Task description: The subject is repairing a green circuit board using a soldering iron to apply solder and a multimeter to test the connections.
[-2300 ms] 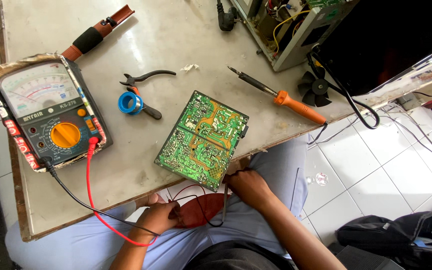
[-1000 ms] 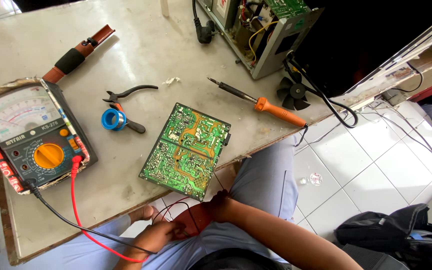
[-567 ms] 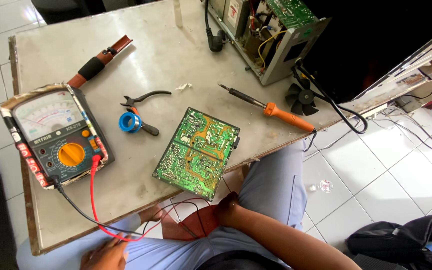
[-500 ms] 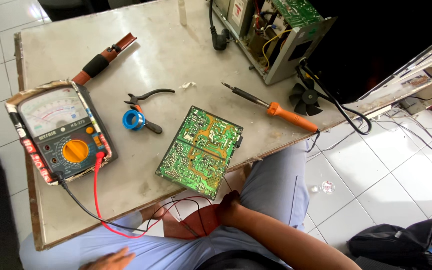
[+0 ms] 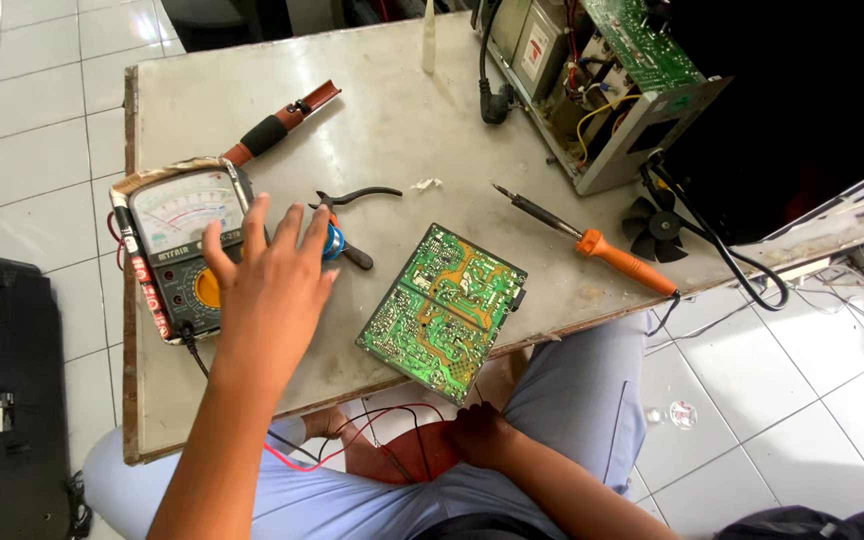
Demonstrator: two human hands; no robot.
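multimeter (image 5: 174,240) left, circuit board (image 5: 442,312) right — table (image 5: 392,110)

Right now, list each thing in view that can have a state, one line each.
Left hand: open, fingers spread, raised over the multimeter.
Right hand: low by the lap, on the red and black leads.
Multimeter: face up on the table, partly covered by the hand.
Circuit board: flat, solder side up.
Soldering iron: lying on the table, unheld.
Pliers: lying on the table, unheld.
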